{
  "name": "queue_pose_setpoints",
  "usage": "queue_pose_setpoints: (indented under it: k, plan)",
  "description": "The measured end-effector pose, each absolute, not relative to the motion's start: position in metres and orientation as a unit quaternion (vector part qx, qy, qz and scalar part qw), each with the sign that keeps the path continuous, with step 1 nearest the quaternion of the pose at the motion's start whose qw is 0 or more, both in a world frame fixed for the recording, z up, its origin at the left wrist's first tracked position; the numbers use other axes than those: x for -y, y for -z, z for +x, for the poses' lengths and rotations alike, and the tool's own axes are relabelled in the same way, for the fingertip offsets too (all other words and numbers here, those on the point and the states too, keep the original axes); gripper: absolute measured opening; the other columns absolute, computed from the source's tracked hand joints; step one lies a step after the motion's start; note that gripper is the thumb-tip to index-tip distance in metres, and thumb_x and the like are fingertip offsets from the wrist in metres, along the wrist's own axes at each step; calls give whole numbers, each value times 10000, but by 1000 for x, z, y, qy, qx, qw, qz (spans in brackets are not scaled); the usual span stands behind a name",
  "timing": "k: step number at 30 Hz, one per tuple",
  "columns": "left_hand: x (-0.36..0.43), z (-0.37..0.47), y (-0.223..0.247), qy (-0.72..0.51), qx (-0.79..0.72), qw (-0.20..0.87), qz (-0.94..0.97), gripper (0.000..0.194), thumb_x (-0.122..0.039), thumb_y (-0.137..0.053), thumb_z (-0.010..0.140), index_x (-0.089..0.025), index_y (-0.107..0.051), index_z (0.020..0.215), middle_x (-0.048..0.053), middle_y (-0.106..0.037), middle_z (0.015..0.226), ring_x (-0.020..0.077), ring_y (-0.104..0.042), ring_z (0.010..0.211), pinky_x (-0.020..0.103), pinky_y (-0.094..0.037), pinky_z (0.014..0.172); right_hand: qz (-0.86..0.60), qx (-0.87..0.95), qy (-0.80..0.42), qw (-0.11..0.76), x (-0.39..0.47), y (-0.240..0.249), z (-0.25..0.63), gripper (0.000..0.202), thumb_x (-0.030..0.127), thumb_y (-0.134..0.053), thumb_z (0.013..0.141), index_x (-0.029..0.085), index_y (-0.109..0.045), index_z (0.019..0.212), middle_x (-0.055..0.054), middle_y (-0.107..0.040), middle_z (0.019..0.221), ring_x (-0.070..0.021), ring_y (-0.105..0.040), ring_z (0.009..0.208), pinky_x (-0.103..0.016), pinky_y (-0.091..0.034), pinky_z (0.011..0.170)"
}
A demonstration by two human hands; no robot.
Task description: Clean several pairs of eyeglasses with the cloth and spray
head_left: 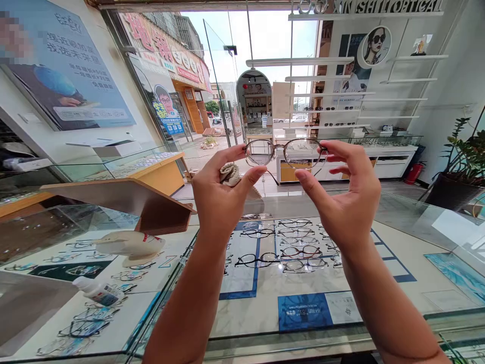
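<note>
A pair of round, thin-rimmed eyeglasses (279,146) is held up level above the glass counter, lenses facing the shop front. My left hand (222,189) pinches the left end of the frame between thumb and forefinger. Tucked in that same hand is a crumpled beige cloth (230,174), its lower part hanging down behind the thumb. With thumb and forefinger, my right hand (348,187) grips the right end of the frame near the hinge; its other fingers are bent and free. One temple arm shows below the rims, pointing away.
Under the glass counter lie several eyeglasses (301,251) and a blue card (305,311). To the left are a white bottle (99,291), a cream-coloured rounded object (129,245) and a brown tilted board (113,197). At the right stands a potted plant (464,172).
</note>
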State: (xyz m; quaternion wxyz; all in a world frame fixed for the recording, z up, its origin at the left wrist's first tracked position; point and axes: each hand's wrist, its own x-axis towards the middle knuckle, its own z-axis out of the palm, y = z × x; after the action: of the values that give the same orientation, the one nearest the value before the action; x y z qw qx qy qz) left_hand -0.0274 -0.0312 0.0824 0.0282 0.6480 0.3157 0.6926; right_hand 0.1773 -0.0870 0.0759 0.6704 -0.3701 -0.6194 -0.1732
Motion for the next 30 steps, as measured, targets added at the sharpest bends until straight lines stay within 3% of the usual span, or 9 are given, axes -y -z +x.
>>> queue_pose_setpoints:
  k: [14, 20, 30]
  plan:
    - [28, -28, -80, -686, -305, 11, 660, 420, -516, -920, 855, -292, -804, 1191, 60, -839, 1202, 263, -785, 1138, 413, -639, 1026, -375, 618, 178, 668, 90, -76, 176, 449, 401, -798, 943, 335, -661, 1365, -85, -735, 1312, -325, -687, 1176, -507, -589, 909]
    - [31, -29, -78, -714, -291, -54, 635, 467, -554, -916, 847, -288, -774, 1203, 59, -794, 1168, 299, -745, 1190, 461, -623, 1032, -404, 620, 112, 663, 87, -76, 178, 441, 458, -780, 938, 309, -688, 1342, -84, -751, 1306, -291, -721, 1104, -459, -604, 840]
    - [42, -27, -83, -708, -295, -163, 620, 460, -501, -976, 784, -312, -769, 1148, 57, -779, 1068, 326, -739, 1099, 489, -611, 985, -443, 636, 70, 628, 83, -78, 183, 433, 511, -751, 954, 303, -731, 1333, -90, -777, 1305, -296, -742, 1074, -521, -621, 926]
